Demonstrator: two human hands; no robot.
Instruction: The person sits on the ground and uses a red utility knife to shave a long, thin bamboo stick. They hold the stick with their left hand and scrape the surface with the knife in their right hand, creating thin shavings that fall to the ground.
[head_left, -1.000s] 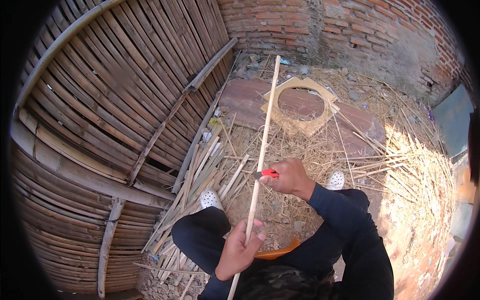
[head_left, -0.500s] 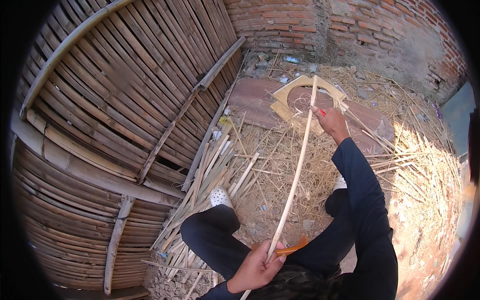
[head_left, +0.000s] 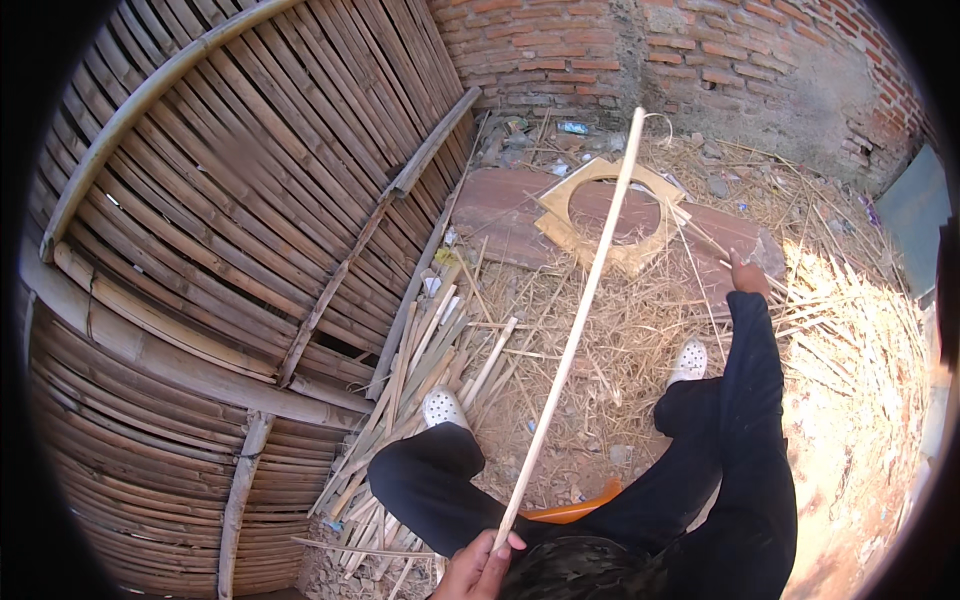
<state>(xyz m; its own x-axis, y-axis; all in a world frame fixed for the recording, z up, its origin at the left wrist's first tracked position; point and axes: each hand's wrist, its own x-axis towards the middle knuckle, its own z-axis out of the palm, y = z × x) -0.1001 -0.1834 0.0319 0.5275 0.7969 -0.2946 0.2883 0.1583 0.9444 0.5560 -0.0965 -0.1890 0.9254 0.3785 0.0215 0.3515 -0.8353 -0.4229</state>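
Note:
My left hand [head_left: 478, 568], at the lower middle, is closed round the near end of a long pale bamboo strip [head_left: 575, 345]. The strip slants up and away, its far end in the air before the brick wall. A thin curl hangs at that tip. My right hand [head_left: 748, 277] is farther out to the right, off the strip, its fingers curled. It is beside several thin strips [head_left: 705, 235] on the ground; what it holds is hidden. Beyond the strip lies a tan board with a round hole [head_left: 556, 232], resting on a reddish-brown slab [head_left: 490, 215].
A slatted bamboo wall [head_left: 230, 200] rises on the left and a brick wall [head_left: 540, 60] at the back. Cut bamboo pieces [head_left: 410, 370] lie heaped by my left shoe [head_left: 443, 407]. Shavings [head_left: 600, 340] cover the ground. An orange curved object [head_left: 580, 508] is between my legs.
My right hand has left the strip and moved right; the red thing in it no longer shows. My left hand has lowered slightly, and the strip's far end stands higher.

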